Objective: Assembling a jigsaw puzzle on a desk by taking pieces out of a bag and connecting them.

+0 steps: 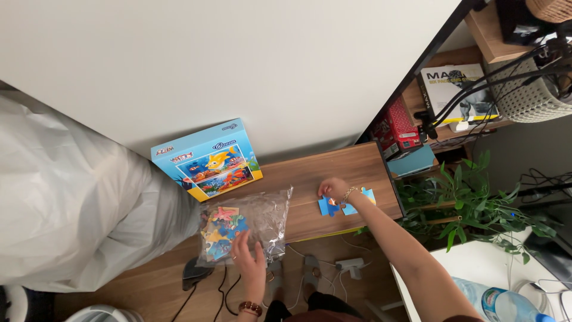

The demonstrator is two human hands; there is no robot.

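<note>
My left hand [249, 260] rests with spread fingers on a clear plastic bag [265, 220] that holds several colourful puzzle pieces [221, 229], at the near edge of a wooden desk [310, 173]. My right hand [333, 188] reaches out to the desk's right end, fingers pinched on a blue puzzle piece [328, 206]. That piece touches a small joined patch of blue pieces [364, 197]. A bracelet sits on the right wrist. A blue puzzle box [208, 159] with sea creatures pictured on it leans against the white wall behind the bag.
White sheeting [65, 197] covers the desk's left side. A shelf unit [441, 101] with books and a woven basket stands at the right, a leafy plant [476, 203] below it. Cables and a power strip [348, 265] lie on the floor. A water bottle [494, 301] sits lower right.
</note>
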